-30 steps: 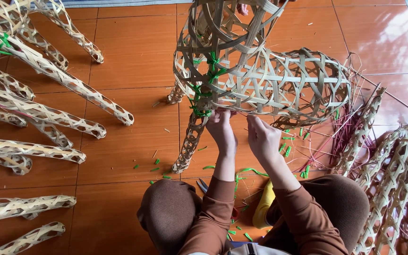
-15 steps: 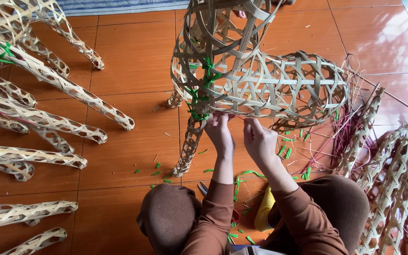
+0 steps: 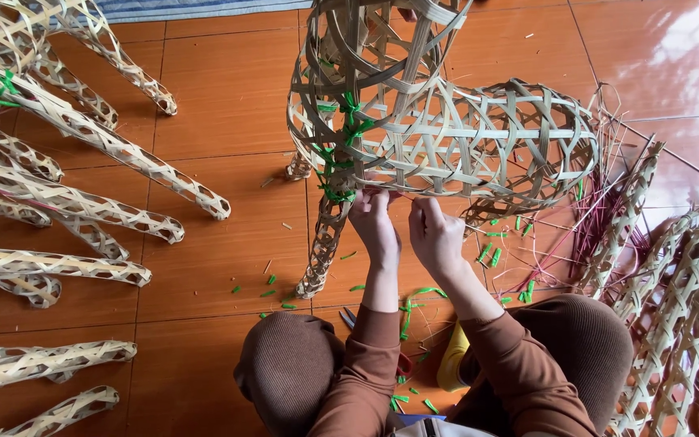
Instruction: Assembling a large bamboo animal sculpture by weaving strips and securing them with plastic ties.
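Observation:
A large animal-shaped frame of woven bamboo strips (image 3: pixel 446 129) stands on the orange tiled floor in front of me, tied with green plastic strips (image 3: pixel 341 121). My left hand (image 3: pixel 374 222) and my right hand (image 3: pixel 434 235) are raised to the underside of its body, fingers pinched at a bamboo strip near the green-tied front leg (image 3: pixel 321 243). Both arms wear brown sleeves. What the fingertips pinch is too small to tell.
Several woven bamboo legs (image 3: pixel 82 202) of other frames lie on the left. More woven tubes (image 3: pixel 681 299) and reddish strips (image 3: pixel 600 218) lie on the right. Green offcuts (image 3: pixel 273 283) litter the tiles. A yellow object (image 3: pixel 451 364) sits between my knees.
The view has shifted slightly; both hands have risen a little closer to the frame's underside and stay at the same spot.

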